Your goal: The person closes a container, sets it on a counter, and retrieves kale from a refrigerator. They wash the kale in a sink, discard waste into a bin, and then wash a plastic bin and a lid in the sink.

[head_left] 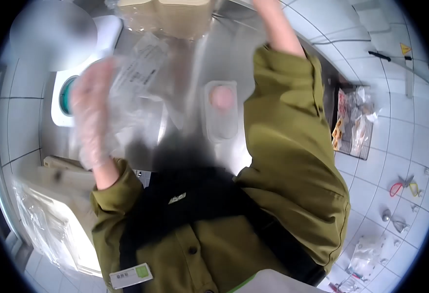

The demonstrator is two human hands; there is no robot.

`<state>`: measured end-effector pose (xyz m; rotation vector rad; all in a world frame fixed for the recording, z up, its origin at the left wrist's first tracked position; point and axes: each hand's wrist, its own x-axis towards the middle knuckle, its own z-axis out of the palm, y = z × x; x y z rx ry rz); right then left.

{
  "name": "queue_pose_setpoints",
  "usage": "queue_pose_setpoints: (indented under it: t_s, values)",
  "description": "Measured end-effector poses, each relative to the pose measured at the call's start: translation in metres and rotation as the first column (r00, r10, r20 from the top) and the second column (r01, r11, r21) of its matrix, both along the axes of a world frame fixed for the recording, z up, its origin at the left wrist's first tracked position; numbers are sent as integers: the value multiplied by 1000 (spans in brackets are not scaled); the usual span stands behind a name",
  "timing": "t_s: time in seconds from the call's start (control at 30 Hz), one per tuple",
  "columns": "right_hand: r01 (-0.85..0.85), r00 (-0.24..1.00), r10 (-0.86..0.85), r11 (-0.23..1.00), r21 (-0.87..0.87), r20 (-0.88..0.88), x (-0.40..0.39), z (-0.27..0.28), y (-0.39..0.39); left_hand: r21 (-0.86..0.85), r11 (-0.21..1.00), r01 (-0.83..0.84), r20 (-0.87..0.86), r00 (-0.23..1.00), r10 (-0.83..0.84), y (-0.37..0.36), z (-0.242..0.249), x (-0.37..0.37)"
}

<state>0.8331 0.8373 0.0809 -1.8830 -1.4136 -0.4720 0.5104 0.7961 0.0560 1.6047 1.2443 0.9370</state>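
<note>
My left hand [91, 119], in a thin clear glove and blurred by motion, is raised against a crumpled clear plastic bag [141, 73] with a printed white label and seems to grip its edge. My right forearm [279, 29], in an olive sleeve, reaches up past the top of the picture, so that hand is out of sight. Just left of it, at the top edge, is a brown stack wrapped in clear plastic [168, 14]. My olive jacket and black apron [195, 205] fill the lower middle.
A steel surface [234, 53] carries a small clear tub with something pink in it [221, 110]. A white appliance with a teal ring [68, 95] stands at left, above a plastic-lined box [53, 215]. A wire rack of packets [353, 122] and scissors [403, 186] are on the white tiles at right.
</note>
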Motion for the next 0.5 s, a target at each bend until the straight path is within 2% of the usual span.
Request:
queue_pose_setpoints:
  t_s: [0.03,0.07,0.13,0.17,0.23,0.27,0.33,0.37,0.4,0.43,0.47,0.5]
  values:
    - [34,973,-30,999,15,-227,35,-14,-48,-60,979,193,-7,981,-193,-4,-5,22]
    - [91,893,-90,996,-19,-441,71,-40,-96,-112,920,376,-1,925,-379,-9,-15,44]
    - [198,614,-219,973,-121,-758,102,-101,-186,-205,792,575,-169,776,-608,-18,-33,86]
    - [255,434,-218,960,-113,-874,79,-109,-219,-247,746,618,-171,731,-661,-20,-49,101]
    - [305,180,-346,909,-282,-921,107,-184,-284,-347,639,686,-167,626,-762,-27,-85,125]
    - [262,94,-445,874,-409,-891,109,-198,-304,-291,646,706,-211,611,-763,-32,-99,138]
    - [277,70,-438,872,-404,-896,90,-195,-321,-170,636,753,-313,571,-759,-36,-119,162]
    - [480,378,-527,814,-326,-761,79,-191,-327,-182,628,757,-367,540,-757,-37,-121,173]
    - [633,601,-622,754,-176,-503,68,-185,-332,-192,623,759,-418,511,-751,-40,-121,185]
    - [710,697,-697,704,25,-167,54,-178,-332,-197,621,759,-467,484,-740,-40,-121,195]
    - [587,742,-518,809,39,-427,24,-171,-327,-198,614,764,-487,467,-738,-39,-124,202]
    - [454,705,-288,885,101,-648,-9,-168,-316,-198,608,769,-507,451,-735,-37,-128,207]
